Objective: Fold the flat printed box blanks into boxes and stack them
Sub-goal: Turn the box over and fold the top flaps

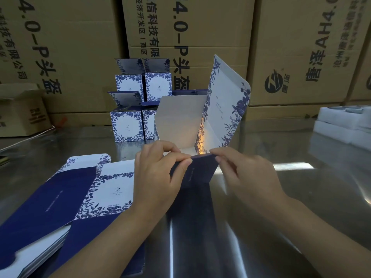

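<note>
Boxes (128, 125) four, held blank (222, 109) one, hands (158, 175) (249, 177) two

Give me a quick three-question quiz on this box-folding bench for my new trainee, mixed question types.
1. True or false: left hand and right hand both pinch the top edge of the navy panel on the half-folded box.
2. The flat blanks lie: A) left of the hands, B) right of the hands, C) behind the box.
3. Fill in: the finished boxes stand in ___ tiers.
Key: 1 true; 2 A; 3 two.
</note>
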`<state>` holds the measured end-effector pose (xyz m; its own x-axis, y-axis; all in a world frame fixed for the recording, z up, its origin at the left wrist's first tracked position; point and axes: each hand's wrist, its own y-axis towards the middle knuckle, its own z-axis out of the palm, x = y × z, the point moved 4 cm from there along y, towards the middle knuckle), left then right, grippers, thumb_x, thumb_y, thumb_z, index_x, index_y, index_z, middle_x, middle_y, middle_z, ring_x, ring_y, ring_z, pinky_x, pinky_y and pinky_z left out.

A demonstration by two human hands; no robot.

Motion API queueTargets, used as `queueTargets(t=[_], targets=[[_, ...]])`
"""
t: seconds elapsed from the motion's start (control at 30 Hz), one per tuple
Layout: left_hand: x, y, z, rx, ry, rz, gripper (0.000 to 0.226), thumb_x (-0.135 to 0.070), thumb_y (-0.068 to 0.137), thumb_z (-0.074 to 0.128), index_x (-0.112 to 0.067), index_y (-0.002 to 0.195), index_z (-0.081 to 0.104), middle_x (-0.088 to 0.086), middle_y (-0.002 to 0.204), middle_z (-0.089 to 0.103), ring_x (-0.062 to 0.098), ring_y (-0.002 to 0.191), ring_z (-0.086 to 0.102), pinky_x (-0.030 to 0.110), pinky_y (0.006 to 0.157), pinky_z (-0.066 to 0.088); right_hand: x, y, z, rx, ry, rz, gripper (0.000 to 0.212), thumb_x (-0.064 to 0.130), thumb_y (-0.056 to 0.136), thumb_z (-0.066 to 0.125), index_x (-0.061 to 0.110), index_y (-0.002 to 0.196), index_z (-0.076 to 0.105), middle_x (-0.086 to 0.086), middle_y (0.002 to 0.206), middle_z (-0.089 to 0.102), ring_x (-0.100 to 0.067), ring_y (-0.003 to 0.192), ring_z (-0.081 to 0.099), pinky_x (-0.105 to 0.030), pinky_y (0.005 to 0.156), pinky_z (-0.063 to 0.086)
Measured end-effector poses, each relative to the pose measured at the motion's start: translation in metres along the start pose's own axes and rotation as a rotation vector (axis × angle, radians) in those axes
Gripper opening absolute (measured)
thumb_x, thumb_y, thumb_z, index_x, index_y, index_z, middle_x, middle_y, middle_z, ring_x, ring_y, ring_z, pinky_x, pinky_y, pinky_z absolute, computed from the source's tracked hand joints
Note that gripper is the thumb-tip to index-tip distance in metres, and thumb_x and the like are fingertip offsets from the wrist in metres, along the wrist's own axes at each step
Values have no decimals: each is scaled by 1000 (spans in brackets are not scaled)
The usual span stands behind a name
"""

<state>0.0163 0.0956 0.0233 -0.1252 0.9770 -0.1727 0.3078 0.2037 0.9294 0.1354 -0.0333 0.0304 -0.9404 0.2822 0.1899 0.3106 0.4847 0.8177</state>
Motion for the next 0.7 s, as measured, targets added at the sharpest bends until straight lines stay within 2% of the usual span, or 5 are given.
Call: queueTargets(t=[0.07,0.13,0.23,0.47,0.7], targets=[[0,0,0,3,-12,7,24,-29,86,56,-13,85,74,2,91,61,14,91,45,24,78,27,1,-1,2,62,-3,-2,22,21,91,58,27,108,70,-3,60,67,-34,56,61,-35,50,43],[-2,0,0,3,-28,32,22,-28,86,57,-14,85,74,2,90,61,14,91,45,26,79,30,-1,-1,8,181,2,36,25,28,97,49,34,116,63,2,71,70,-28,70,65,-35,60,46],[-3,-1,1,6,-31,58,21,-28,85,59,-15,85,74,2,90,60,14,90,46,29,79,33,-5,0,12,271,-26,89,25,36,99,37,36,116,55,7,83,69,-20,83,65,-36,71,47],[0,-3,2,-27,-96,-57,23,-30,84,55,-14,86,71,5,103,56,15,99,47,36,80,45,-8,1,8,294,-32,88,25,33,101,31,30,111,53,10,85,66,-20,81,61,-37,72,45],[3,-3,0,-64,-84,-75,21,-34,82,58,-15,80,68,-2,115,42,13,109,41,32,88,41,-10,1,8,273,-28,96,27,35,99,29,30,110,53,8,85,68,-22,81,62,-38,71,46]])
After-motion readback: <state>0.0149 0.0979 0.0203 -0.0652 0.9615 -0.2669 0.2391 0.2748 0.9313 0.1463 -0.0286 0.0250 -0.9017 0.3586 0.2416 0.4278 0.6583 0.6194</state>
